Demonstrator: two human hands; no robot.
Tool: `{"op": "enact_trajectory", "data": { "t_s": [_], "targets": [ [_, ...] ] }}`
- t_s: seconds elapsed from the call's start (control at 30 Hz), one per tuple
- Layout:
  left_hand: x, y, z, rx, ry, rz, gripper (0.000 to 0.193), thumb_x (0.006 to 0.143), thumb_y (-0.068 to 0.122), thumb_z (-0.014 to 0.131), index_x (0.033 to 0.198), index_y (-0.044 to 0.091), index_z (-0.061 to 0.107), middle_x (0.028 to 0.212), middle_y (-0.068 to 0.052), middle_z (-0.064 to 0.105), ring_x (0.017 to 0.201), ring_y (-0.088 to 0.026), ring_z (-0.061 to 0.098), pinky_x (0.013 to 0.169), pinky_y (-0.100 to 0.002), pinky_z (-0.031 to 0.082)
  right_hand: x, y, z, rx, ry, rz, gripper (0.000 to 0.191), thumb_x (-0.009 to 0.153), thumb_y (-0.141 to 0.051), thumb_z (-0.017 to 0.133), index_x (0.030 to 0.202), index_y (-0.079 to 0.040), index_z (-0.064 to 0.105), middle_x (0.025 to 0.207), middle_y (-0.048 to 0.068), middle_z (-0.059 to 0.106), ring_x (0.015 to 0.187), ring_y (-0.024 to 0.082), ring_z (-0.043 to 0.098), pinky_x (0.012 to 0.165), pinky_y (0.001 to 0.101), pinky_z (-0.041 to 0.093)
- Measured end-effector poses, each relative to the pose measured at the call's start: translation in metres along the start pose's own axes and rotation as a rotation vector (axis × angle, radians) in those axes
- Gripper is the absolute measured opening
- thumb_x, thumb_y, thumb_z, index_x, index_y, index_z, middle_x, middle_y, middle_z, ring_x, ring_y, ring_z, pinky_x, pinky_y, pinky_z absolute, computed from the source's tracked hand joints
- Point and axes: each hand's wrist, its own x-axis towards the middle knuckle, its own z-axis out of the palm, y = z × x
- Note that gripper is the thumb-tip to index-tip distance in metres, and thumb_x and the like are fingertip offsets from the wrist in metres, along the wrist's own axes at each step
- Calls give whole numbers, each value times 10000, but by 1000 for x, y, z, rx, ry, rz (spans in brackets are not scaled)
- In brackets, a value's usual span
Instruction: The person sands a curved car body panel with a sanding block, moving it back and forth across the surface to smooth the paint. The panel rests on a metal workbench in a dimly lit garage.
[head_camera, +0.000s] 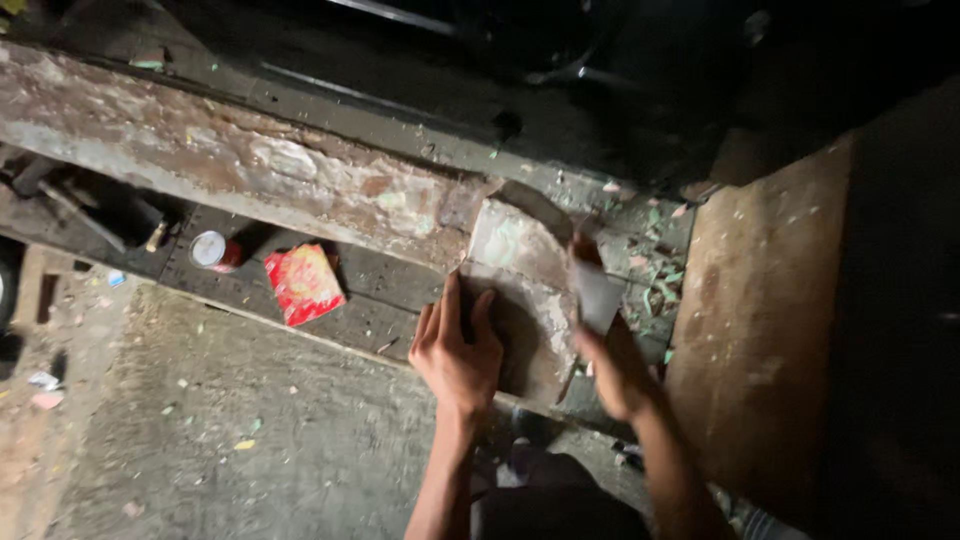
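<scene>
A long worn metal panel (250, 165), rusty with patches of pale filler, runs across the view from upper left to centre. My left hand (458, 350) rests flat on its near end, fingers spread against the panel. My right hand (605, 345) is blurred with motion and grips a flat pale scraper blade (598, 295) held against the panel's end, next to a light filler patch (510, 240).
A red crumpled packet (303, 283) and a small round tin (212, 250) lie on the dark ledge under the panel. Green paint flakes (655, 275) litter the ground at right. A wooden board (760, 320) stands to the right. Tools (90, 205) lie at far left.
</scene>
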Motion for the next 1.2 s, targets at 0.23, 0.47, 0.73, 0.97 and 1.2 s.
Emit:
{"op": "enact_trajectory", "data": {
  "t_s": [0.23, 0.47, 0.73, 0.97, 1.2],
  "targets": [
    [1, -3, -2, -17, -24, 17, 358, 943, 201, 765, 1218, -23, 718, 860, -172, 733, 738, -330, 698, 655, -418, 561, 36, 69, 15, 155, -165, 292, 758, 1088, -553, 297, 1606, 0, 284, 1674, 196, 258, 1560, 276, 295, 1256, 387, 233],
    [2, -9, -2, 2, -9, 25, 353, 934, 196, 766, 1200, -32, 730, 904, -190, 747, 751, -341, 700, 666, -412, 565, -67, 103, 49, -339, 89, 116, 582, 1080, -442, 383, 1460, -35, 552, 1528, 198, 559, 1432, 307, 498, 1202, 445, 363],
    [-1, -10, -8, -23, -26, 25, 346, 959, 195, 742, 1224, -26, 717, 917, -185, 754, 759, -334, 717, 652, -412, 568, -56, 93, 66, 211, 334, 370, 649, 1069, -461, 427, 1485, 37, 448, 1554, 174, 469, 1441, 264, 431, 1190, 398, 316],
    [2, -10, -12, -28, -51, 38, 332, 984, 184, 714, 1243, -25, 715, 918, -188, 741, 773, -356, 712, 671, -430, 567, -49, 103, 64, 207, 314, 374, 511, 1065, -365, 460, 1298, 61, 616, 1227, 192, 645, 1158, 301, 575, 1044, 398, 451],
    [1, -11, -10, -47, -15, 45, 276, 1027, 118, 614, 1254, -8, 708, 995, -187, 759, 848, -357, 729, 717, -424, 580, -84, 106, 89, 262, 457, 313, 595, 964, -375, 525, 1410, 19, 500, 1309, 90, 586, 1160, 213, 542, 978, 327, 443]
  ]
}}
